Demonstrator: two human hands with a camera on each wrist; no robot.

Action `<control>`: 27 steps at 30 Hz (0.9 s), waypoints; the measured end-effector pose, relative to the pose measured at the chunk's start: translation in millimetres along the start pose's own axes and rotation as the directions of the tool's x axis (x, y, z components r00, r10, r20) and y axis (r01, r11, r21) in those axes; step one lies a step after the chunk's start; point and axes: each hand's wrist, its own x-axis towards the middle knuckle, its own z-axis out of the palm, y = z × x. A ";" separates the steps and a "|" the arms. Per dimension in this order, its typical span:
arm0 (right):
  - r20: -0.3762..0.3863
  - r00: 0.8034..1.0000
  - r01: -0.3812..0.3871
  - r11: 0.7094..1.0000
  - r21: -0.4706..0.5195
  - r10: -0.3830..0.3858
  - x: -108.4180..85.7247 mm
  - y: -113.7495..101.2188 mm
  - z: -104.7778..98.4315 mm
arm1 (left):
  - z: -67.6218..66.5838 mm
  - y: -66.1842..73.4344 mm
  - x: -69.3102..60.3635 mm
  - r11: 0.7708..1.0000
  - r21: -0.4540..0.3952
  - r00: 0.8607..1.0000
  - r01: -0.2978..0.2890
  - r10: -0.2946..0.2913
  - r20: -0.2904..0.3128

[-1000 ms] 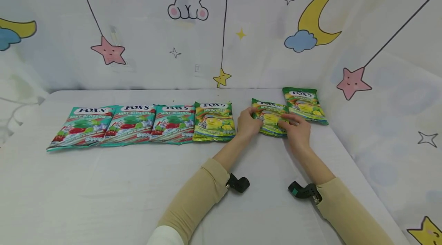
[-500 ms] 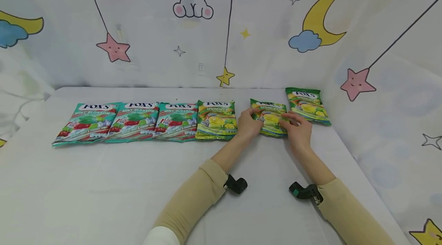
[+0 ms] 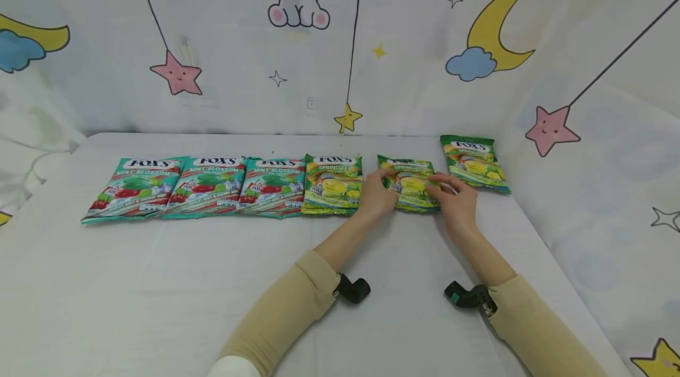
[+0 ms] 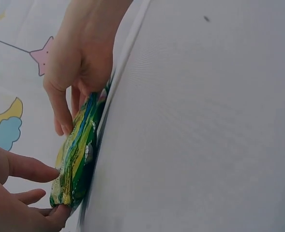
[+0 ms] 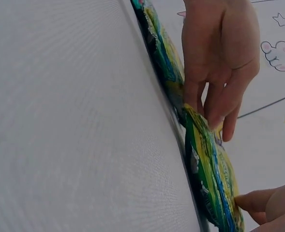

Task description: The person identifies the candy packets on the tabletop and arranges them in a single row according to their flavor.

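A green and yellow Fox's Spring Tea candy bag lies between both hands on the white table. My left hand holds its left edge, thumb on top. My right hand holds the right edge, its thumb on the bag's face. In the left wrist view the bag appears edge-on, low against the cloth, with fingers at either end. The right wrist view shows the left fingers beside the near end of the neighbouring bag. Just left of my left hand lies another Spring Tea bag.
Three teal Mint Blossom candy bags continue the row leftward, edges overlapping or touching. A third Spring Tea bag lies at the back right, slightly turned. Behind the table hangs a white cloth backdrop with cartoon drawings.
Both hands keep hold of the Spring Tea bag, which has shifted a little left toward the row. My left hand has moved left with it. The head view has turned slightly.
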 end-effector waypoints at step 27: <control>0.168 0.979 0.119 0.993 0.002 -0.118 -4.2 5.6 8.6 | -21.7 -1.9 -23.1 0.997 0.054 0.998 -0.056 0.056 0.008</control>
